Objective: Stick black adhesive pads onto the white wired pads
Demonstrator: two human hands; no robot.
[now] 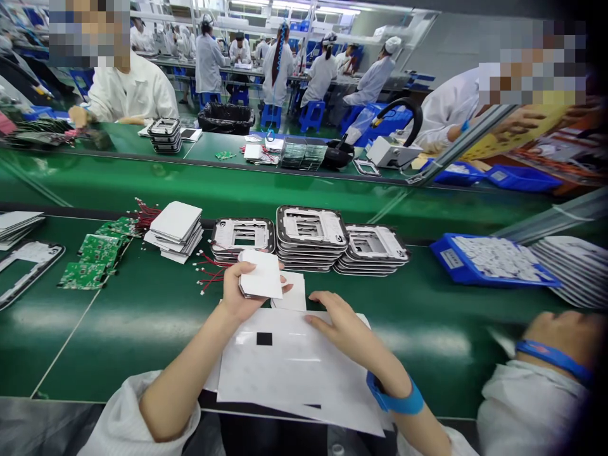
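Note:
My left hand (240, 292) is wrapped round a small stack of white rectangular pieces (262, 273), held above the green table. Beside it, more white pieces (294, 292) lie at the back edge of some large white sheets (289, 373). My right hand (338, 320), with a blue band on the wrist, hovers over or rests on the sheets' back right part, fingers apart and holding nothing. A small black square (265, 339) sits on the top sheet. Red wires with white connectors (209, 273) lie just left of my left hand.
Stacked frames (311, 237) stand behind my hands. To the left are a white stack (175, 228) and green circuit boards (97, 253). A blue tray (451, 269) of white parts stands right. Another person's hand (563, 339) rests at the right; people work across the barrier.

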